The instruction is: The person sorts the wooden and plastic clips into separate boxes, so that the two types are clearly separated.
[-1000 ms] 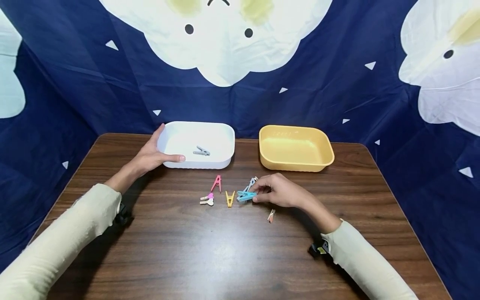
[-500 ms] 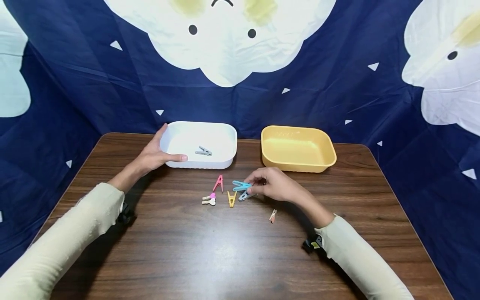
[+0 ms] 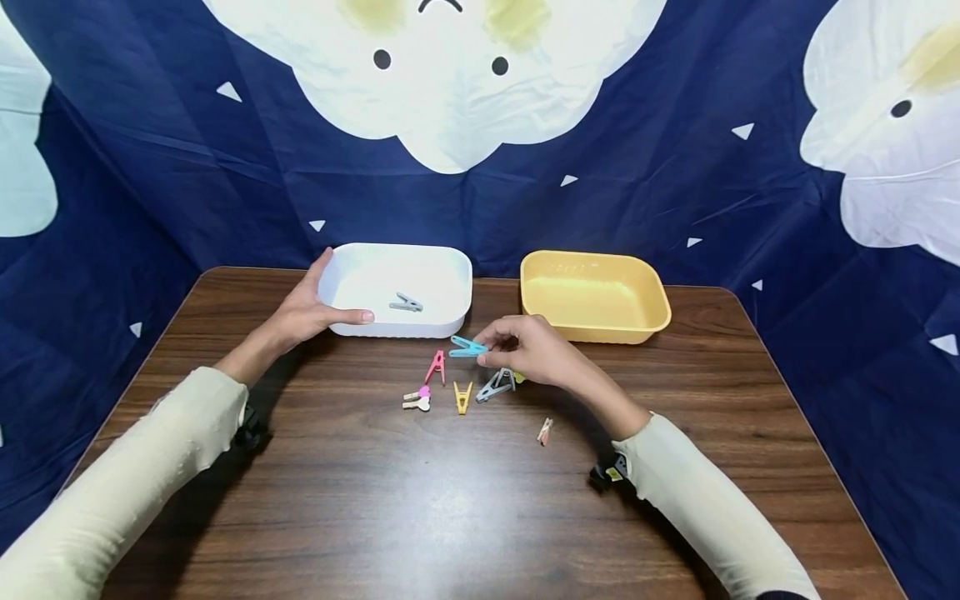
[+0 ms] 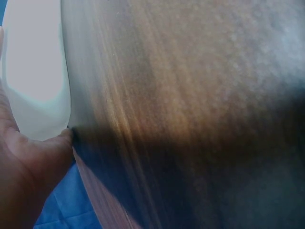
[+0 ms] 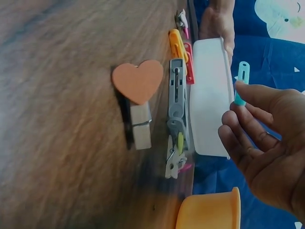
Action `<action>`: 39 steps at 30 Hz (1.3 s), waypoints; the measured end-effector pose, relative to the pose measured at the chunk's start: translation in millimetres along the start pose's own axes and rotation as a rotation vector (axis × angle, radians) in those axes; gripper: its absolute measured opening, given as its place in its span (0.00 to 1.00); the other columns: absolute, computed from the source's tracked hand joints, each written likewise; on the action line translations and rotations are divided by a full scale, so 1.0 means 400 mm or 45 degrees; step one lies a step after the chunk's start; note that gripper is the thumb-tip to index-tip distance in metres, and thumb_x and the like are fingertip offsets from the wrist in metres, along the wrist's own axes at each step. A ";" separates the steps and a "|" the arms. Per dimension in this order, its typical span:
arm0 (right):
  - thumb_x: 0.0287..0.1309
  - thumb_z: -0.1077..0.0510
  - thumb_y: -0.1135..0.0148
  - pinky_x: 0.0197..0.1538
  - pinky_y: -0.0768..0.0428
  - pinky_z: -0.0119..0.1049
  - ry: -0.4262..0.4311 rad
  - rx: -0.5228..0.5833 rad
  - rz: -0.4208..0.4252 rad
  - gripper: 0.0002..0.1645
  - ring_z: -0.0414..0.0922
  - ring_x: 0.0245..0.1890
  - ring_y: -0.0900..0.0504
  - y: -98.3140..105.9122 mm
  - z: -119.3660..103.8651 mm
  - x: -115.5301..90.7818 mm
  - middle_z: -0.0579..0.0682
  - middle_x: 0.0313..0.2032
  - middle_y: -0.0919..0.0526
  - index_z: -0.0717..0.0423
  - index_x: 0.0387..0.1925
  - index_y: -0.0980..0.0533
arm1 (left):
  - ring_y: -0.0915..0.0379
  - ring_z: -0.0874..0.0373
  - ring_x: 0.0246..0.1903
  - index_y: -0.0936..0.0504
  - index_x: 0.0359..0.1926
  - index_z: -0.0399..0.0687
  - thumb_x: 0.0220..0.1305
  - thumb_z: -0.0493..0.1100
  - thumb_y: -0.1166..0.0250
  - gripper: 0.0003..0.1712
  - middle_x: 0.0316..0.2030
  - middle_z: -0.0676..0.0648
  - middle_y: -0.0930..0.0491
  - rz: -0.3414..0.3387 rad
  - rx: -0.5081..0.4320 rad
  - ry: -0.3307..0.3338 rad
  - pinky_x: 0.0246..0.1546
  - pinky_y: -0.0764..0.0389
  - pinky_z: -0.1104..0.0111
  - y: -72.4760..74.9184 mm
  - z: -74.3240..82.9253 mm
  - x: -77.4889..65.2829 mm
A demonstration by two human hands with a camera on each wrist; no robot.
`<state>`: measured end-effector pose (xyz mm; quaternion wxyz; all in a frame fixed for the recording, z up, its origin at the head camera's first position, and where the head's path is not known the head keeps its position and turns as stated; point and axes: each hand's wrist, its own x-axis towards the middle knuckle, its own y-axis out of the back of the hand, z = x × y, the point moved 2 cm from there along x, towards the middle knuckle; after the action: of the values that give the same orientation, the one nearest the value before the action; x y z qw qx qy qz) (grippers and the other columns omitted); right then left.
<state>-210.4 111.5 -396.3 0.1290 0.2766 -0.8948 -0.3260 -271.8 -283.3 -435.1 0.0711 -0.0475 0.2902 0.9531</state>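
Note:
Between thumb and fingertips, my right hand [image 3: 534, 352] pinches a light blue clothespin [image 3: 467, 347], raised above the table near the white bin's front right corner. The clothespin shows edge-on in the right wrist view. My left hand [image 3: 306, 307] grips the left end of the white plastic bin [image 3: 393, 330], thumb along its front wall and fingers at the far side. Inside that bin lies a grey clothespin [image 3: 406, 302]. On the table are a pink clothespin [image 3: 437, 367], a yellow clothespin [image 3: 462, 398] and a larger grey clothespin [image 3: 497, 385] beneath my right hand.
A yellow bin [image 3: 596, 332] stands right of the white one. Small wooden clothespins with heart tops [image 3: 417, 398] lie left of the yellow clothespin. Another, with an orange heart [image 5: 138, 82], lies nearer the front right. A dark blue curtain [image 3: 495, 208] hangs behind the table.
My right hand has lifted the light blue clothespin off the pile and carried it up and left toward the white bin, uncovering the larger grey clothespin. My left hand stays at the bin.

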 end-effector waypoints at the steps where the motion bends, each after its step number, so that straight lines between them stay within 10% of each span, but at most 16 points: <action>1: 0.69 0.59 0.19 0.44 0.17 0.32 -0.003 0.004 0.008 0.10 0.39 0.38 0.15 0.000 -0.002 0.005 0.45 0.38 0.07 0.54 0.50 0.08 | 0.73 0.41 0.93 0.75 0.93 0.62 0.57 0.54 0.09 0.89 0.93 0.45 0.72 0.000 0.001 -0.001 0.92 0.62 0.38 0.000 0.000 0.001; 39: 0.68 0.57 0.19 0.44 0.20 0.30 -0.061 0.049 0.218 0.10 0.41 0.38 0.15 0.013 -0.058 0.137 0.50 0.38 0.07 0.56 0.48 0.08 | 0.75 0.40 0.93 0.76 0.92 0.63 0.58 0.53 0.10 0.89 0.93 0.45 0.73 -0.011 0.005 0.000 0.92 0.63 0.37 0.003 0.001 0.002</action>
<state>-247.5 71.4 -372.7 0.1298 0.1935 -0.9241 -0.3030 -272.9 -283.9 -434.3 0.0753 -0.0486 0.2917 0.9523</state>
